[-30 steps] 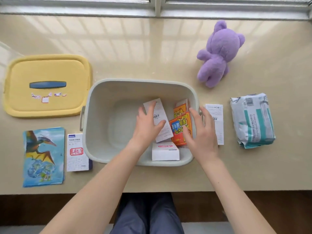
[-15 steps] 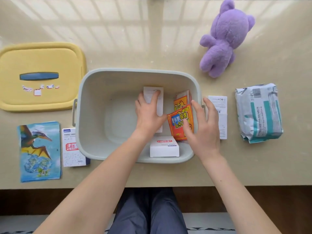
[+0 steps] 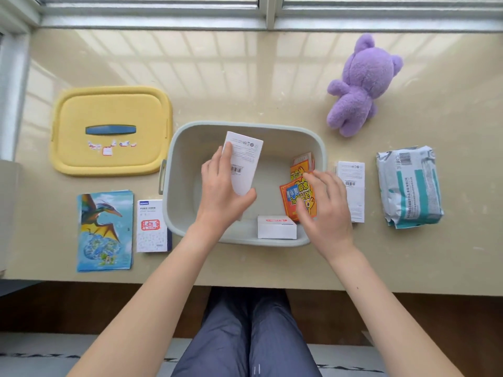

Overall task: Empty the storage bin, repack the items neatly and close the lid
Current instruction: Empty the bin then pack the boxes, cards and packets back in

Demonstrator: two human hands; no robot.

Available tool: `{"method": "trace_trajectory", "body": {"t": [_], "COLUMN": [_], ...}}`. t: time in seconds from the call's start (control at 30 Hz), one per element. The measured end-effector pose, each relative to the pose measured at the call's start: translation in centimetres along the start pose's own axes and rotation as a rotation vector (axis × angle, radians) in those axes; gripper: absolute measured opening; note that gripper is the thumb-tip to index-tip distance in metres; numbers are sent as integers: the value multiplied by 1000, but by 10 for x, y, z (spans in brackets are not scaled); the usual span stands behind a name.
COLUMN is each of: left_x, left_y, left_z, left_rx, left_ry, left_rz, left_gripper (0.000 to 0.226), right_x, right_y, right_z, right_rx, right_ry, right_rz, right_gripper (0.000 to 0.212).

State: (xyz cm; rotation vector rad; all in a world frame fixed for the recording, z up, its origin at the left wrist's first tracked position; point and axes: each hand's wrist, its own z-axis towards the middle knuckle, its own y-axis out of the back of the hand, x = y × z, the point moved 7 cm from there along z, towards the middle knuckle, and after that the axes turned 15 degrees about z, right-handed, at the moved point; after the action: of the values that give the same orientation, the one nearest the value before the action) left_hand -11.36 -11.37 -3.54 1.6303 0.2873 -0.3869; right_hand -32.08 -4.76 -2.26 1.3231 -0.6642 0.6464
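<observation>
From the head camera, the left hand [image 3: 223, 197] grips a tall white box [image 3: 245, 159], thumb under its near end and fingers along its left edge. Half a second ago this box lay straight against the orange packets. Now it is raised and tilted over the middle of the storage bin [image 3: 272, 126], so it is probably either coming out or being shifted to a new spot.

The right hand [image 3: 326, 210] lies over the front orange packet [image 3: 292, 197] at the bin's right wall, as before. Its fingers are blurred, so I cannot tell whether it pinches the packet or only steadies it. A second orange packet [image 3: 300, 165] stands behind, and a small white box [image 3: 276, 227] sits at the near wall.

The yellow lid [image 3: 109, 110] lies off to the left on the glossy beige desk [image 3: 245, 77], so closing is some way off. A dinosaur booklet [image 3: 104, 232], a plush bear [image 3: 362, 83] and a wrapped pack [image 3: 408, 186] also lie out. A window frame [image 3: 266, 12] runs along the far edge.
</observation>
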Motion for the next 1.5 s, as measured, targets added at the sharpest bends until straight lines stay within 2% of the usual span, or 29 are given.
{"method": "trace_trajectory", "body": {"t": [0.27,0.43,0.6,0.8,0.87,1.0,1.2,1.5], "left_x": [32,52,57,56,56,55,43,10], "left_y": [24,20,19,19,19,20,41,117], "left_z": [-48,-66,-70,-63,-61,-59,-56,-56], "left_rx": [-36,-17,-21,-21,-15,11,5,-64], "left_ry": [95,135,152,143,144,152,137,73], "left_rz": [-13,0,-11,-6,-5,-19,-50,-107], "left_gripper": [96,97,96,95,95,95,95,96], "right_x": [5,-8,-16,-25,-24,-23,4,74], "right_y": [-49,-67,-69,-73,-72,-70,-36,52], "right_z": [-33,-37,-20,2,4,6,21,36], "right_rx": [468,592,512,476,501,492,308,1], "right_ry": [-86,-156,-224,-324,-319,-297,-361,-272], "right_rz": [141,137,156,204,211,223,457,616], "right_gripper": [34,28,27,39,44,40,36,24]}}
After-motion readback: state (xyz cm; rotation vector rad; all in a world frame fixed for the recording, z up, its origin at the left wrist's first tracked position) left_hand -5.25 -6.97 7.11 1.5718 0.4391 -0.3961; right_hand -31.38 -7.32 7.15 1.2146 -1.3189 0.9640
